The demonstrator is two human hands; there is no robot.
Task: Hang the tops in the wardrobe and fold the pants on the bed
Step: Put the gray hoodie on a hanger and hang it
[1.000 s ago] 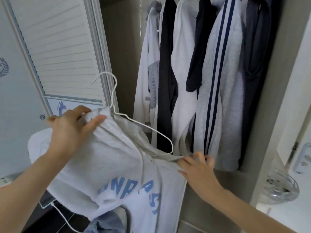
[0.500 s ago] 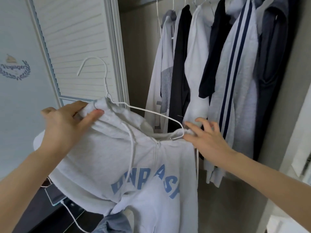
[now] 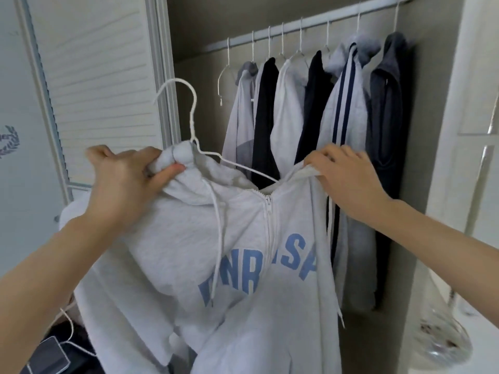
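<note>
A light grey zip hoodie (image 3: 243, 238) with blue letters hangs on a white wire hanger (image 3: 192, 114) in front of the open wardrobe. My left hand (image 3: 124, 184) grips the hoodie's bunched hood by the hanger's neck. My right hand (image 3: 348, 176) pinches the collar edge at the right shoulder, pulling it over the hanger's right arm. The hanger's hook points up and left, well below the wardrobe rail (image 3: 310, 25).
Several tops in white, black, grey and striped (image 3: 343, 109) hang on the rail; one bare hanger (image 3: 225, 74) hangs at its left end. A louvred wardrobe door (image 3: 89, 85) stands at left. A glass bowl (image 3: 442, 344) sits lower right, a phone with cable (image 3: 51, 354) lower left.
The view tilted up, bringing the rail into sight. Both hands raised the hoodie on its hanger. My right hand went from touching the hanger's right end to pinching the collar edge.
</note>
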